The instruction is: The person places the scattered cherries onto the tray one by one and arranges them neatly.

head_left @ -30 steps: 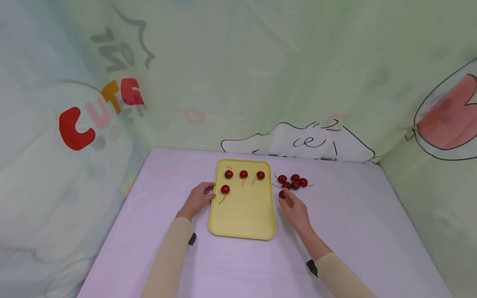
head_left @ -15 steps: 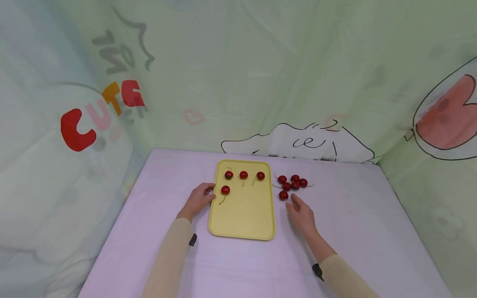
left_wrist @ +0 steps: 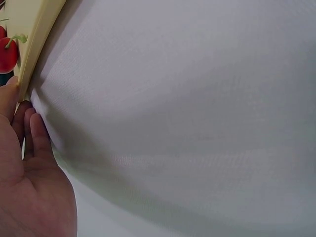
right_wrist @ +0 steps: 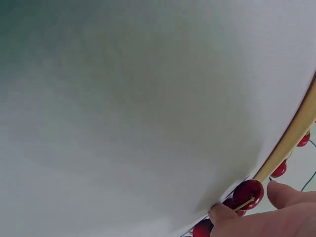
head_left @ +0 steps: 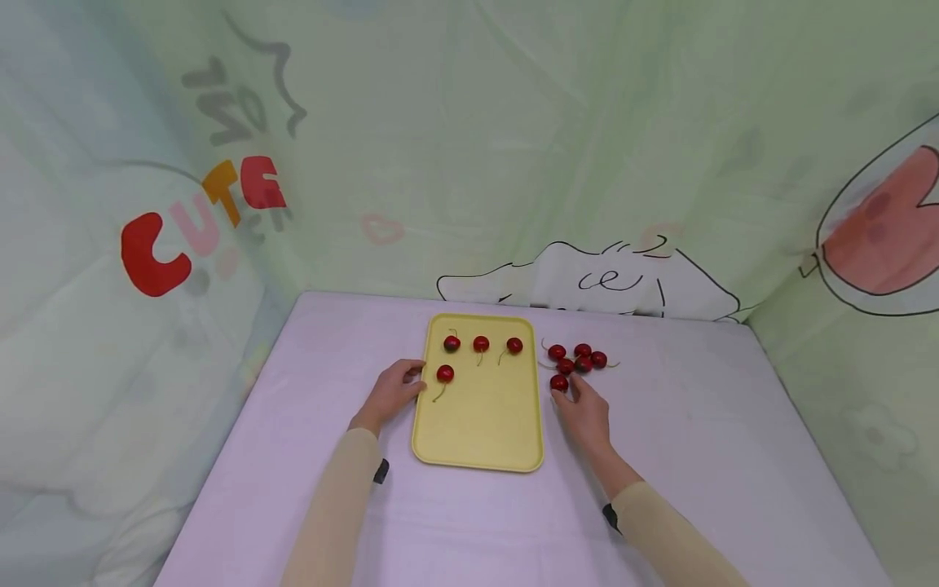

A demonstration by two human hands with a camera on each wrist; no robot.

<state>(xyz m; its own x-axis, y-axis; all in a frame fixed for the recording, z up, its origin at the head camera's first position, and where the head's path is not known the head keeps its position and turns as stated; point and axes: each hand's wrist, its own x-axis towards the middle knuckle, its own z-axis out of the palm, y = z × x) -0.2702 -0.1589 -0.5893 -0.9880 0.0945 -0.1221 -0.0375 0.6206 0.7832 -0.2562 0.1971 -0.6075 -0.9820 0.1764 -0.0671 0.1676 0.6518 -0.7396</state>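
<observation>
On the yellow tray lie several red cherries with stems, three in a back row and one cherry below them at the left. My left hand holds the tray's left edge, its thumb on the rim and its fingers against the outer side, as the left wrist view shows. To the right of the tray, my right hand reaches around the nearest loose cherry. Thumb and forefinger stand on either side of this cherry, with a narrow gap beside the thumb in the right wrist view.
Behind my right hand, several more cherries lie in a loose cluster on the pale lilac tablecloth. Printed curtains rise along the table's back and both sides.
My right hand drew back from the nearest loose cherry toward the right, then returned to it. That cherry now lies with its stem turned out of sight. The left hand stays at the tray.
</observation>
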